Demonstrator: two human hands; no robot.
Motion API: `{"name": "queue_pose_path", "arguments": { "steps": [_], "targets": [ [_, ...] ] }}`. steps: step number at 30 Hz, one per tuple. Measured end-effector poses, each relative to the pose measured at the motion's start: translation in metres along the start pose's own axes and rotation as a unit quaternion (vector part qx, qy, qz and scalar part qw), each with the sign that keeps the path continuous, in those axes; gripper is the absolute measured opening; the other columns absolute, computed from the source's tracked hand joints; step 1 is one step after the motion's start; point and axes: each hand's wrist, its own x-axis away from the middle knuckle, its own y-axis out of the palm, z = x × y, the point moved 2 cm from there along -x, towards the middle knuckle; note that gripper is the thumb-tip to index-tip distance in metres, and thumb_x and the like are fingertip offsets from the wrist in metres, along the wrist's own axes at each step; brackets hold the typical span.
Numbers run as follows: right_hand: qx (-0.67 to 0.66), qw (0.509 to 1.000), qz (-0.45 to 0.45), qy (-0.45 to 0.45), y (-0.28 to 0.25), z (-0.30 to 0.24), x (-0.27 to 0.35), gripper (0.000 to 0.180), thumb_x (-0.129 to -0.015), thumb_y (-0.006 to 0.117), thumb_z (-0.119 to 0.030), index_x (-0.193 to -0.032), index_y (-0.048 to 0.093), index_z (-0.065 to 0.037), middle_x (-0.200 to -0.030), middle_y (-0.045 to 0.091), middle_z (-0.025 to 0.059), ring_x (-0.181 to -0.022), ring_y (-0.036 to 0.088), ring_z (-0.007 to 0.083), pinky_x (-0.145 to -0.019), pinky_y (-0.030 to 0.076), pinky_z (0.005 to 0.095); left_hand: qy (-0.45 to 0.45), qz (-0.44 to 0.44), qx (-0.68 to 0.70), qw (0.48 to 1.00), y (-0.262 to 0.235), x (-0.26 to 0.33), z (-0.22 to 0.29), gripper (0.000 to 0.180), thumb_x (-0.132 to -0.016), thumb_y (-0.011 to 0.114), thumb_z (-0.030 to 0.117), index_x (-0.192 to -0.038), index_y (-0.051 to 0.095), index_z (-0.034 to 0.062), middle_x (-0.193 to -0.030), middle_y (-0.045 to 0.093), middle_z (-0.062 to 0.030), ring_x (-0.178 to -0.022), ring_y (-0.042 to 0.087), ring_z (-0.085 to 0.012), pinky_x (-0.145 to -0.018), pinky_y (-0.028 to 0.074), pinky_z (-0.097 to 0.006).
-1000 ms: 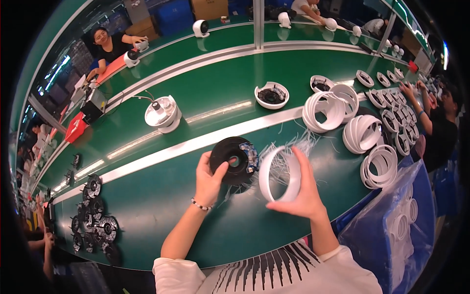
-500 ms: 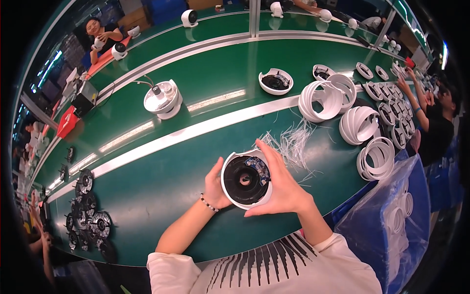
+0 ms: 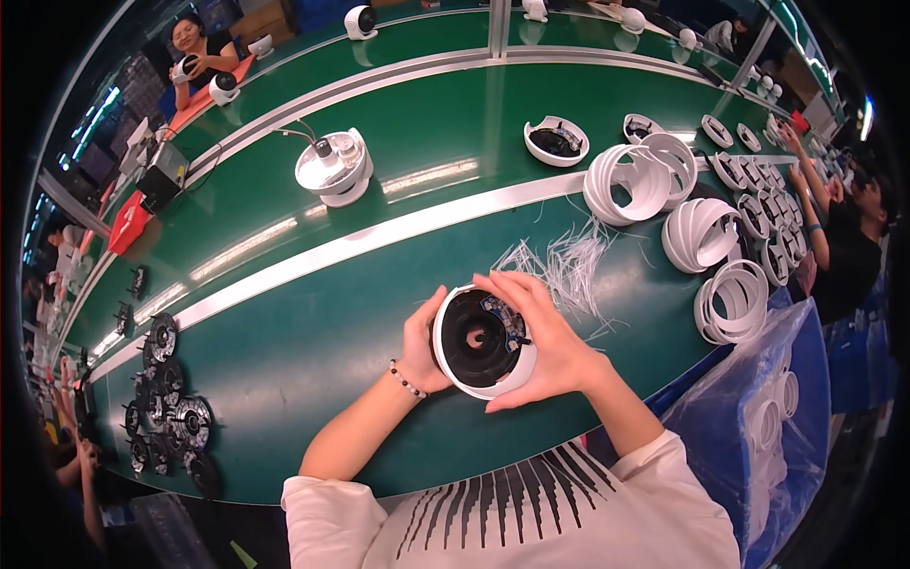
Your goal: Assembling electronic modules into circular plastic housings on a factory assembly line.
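In front of me, above the green bench, I hold a round white plastic housing (image 3: 515,376) between both hands. Inside it sits a black round insert (image 3: 461,330) with a central hole, and a small blue circuit board (image 3: 503,313) lies along its upper right. My left hand (image 3: 420,343) grips the left side, with its thumb up along the rim and its other fingers mostly hidden behind. My right hand (image 3: 557,353) wraps the right side, its fingers over the top edge and its thumb at the bottom. A loose pile of thin white strips (image 3: 574,270) lies beyond my right hand.
Stacked white rings (image 3: 732,302) stand at the right, beside a plastic-lined blue bin (image 3: 806,427). Several black round parts (image 3: 192,422) lie at the left. Behind a metal rail, the conveyor carries a white base with cables (image 3: 332,169) and a white shell (image 3: 556,142). Co-workers sit around.
The base and shell on the conveyor have shifted right. My right fingers have moved farther over the housing's top edge; both hands keep their grip. The view has tilted slightly.
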Motion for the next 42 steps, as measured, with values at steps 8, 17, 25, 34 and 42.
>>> {"name": "queue_pose_path", "arguments": {
  "steps": [8,17,25,34,42],
  "targets": [
    [0.060,0.998,-0.007,0.014,-0.001,-0.001,-0.001,0.120,-0.047,0.082,-0.035,-0.134,0.008,-0.001,-0.138,0.014,0.0204,-0.126,0.019,0.0351,-0.102,0.020,0.0407,0.029,0.000,-0.049,0.998,-0.002,0.005,0.009,0.050,-0.088,0.032,0.042,-0.115,0.046,0.0020,-0.111,0.052,-0.0142,-0.100,0.052,-0.0256,-0.088,0.042,-0.039],
    [0.132,0.991,-0.027,-0.015,0.007,-0.006,-0.006,0.112,-0.045,0.080,-0.023,-0.133,0.014,-0.002,-0.137,0.011,0.0238,-0.122,0.019,0.0422,-0.099,0.024,0.0454,0.046,0.002,-0.002,0.999,-0.002,0.001,-0.001,0.058,-0.086,0.027,0.051,-0.119,0.044,0.0059,-0.115,0.050,-0.0125,-0.102,0.051,-0.0246,-0.089,0.042,-0.039],
    [0.094,0.987,-0.128,-0.026,-0.006,-0.016,-0.017,0.113,-0.043,0.082,-0.021,-0.131,0.014,0.003,-0.133,0.022,0.0225,-0.119,0.026,0.0393,-0.098,0.029,0.0411,0.004,-0.067,-0.046,0.997,-0.007,0.011,0.001,0.081,-0.076,0.027,0.070,-0.128,0.032,0.0082,-0.123,0.043,-0.0134,-0.110,0.046,-0.0262,-0.092,0.041,-0.041],
    [0.098,0.993,0.053,0.040,0.013,0.006,0.000,0.117,-0.046,0.080,-0.036,-0.131,0.011,0.005,-0.131,0.028,0.0194,-0.118,0.029,0.0359,-0.098,0.026,0.0412,0.098,0.018,-0.090,0.991,0.003,0.000,0.003,0.062,-0.071,0.046,0.036,-0.121,0.040,0.0000,-0.114,0.050,-0.0172,-0.102,0.051,-0.0276,-0.089,0.042,-0.039],
    [0.232,0.917,0.308,0.100,-0.045,0.045,0.031,0.068,-0.060,0.075,-0.021,-0.117,0.044,-0.001,-0.120,0.045,0.0154,-0.114,0.037,0.0312,-0.094,0.032,0.0380,0.113,0.126,-0.115,0.979,-0.018,-0.105,0.056,0.042,-0.089,0.028,0.030,-0.116,0.043,0.0007,-0.113,0.051,-0.0164,-0.102,0.052,-0.0287,-0.088,0.043,-0.044]
  ]
}}
